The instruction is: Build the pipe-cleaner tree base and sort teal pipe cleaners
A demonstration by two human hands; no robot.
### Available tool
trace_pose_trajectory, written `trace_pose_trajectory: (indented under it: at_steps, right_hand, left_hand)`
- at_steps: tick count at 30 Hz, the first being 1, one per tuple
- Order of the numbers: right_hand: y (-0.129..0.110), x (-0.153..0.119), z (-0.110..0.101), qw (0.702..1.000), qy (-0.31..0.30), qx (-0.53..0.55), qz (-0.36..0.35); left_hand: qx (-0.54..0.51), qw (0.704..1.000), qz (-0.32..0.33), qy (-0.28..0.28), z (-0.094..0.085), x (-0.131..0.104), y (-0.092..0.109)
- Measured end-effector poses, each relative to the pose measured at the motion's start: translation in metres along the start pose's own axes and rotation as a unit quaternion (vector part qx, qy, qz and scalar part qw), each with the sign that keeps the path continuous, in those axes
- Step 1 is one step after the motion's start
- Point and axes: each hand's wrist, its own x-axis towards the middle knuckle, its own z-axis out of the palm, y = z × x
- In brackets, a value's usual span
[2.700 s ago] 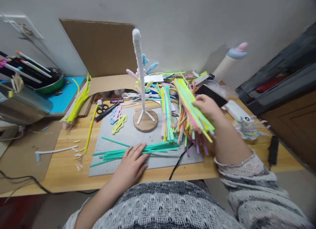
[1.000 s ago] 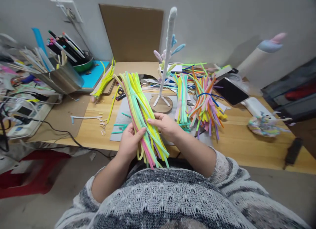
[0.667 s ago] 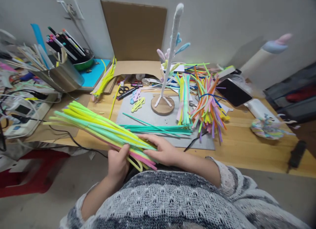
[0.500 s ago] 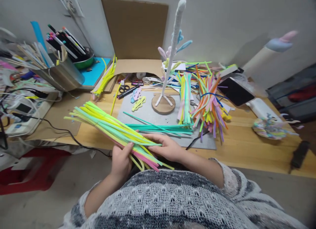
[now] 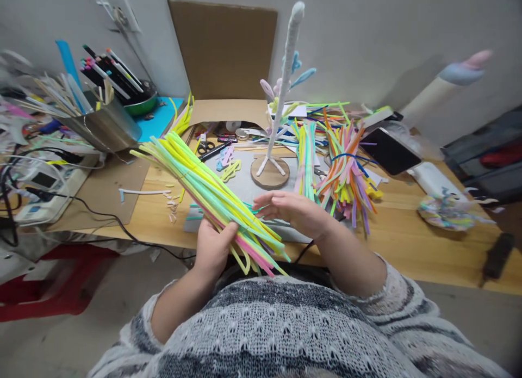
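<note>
From afar, my left hand grips a yellow bundle, not yet set down; my right hand hovers half-open, empty. A mint bundle sits right of the white post.

Just the one cam, head-worn, looking forward and down over the sweater at the left hand and its grip, pretty close in, with desk around that and wall beyond.

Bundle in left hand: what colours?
The bundle is mostly yellow and mint green, with some pink; best seen in the head view.
</note>
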Motion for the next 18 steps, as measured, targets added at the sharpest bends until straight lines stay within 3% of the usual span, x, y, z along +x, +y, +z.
trace_pose_trajectory:
  at_steps: [3, 5, 9, 13, 18]
  right_hand:
    - [0.001, 0.003, 0.006, 0.994, 0.068, -0.081, -0.038]
    - [0.006, 0.009, 0.013, 0.992, 0.065, -0.098, -0.041]
    - [0.018, 0.019, 0.018, 0.999, 0.013, -0.027, -0.015]
    - [0.020, 0.019, 0.014, 0.999, 0.021, 0.026, 0.003]
    - [0.017, 0.015, 0.011, 0.996, 0.022, 0.083, 0.037]
  left_hand:
    - [-0.010, 1.000, 0.002, -0.006, 0.006, 0.002, -0.004]
    - [-0.024, 0.999, -0.002, -0.026, 0.011, 0.002, -0.007]
    - [-0.066, 0.995, -0.014, -0.068, 0.016, -0.003, -0.010]
    - [-0.132, 0.986, -0.032, -0.098, 0.016, -0.006, -0.008]
    - [-0.124, 0.989, -0.041, -0.065, 0.023, 0.000, -0.008]
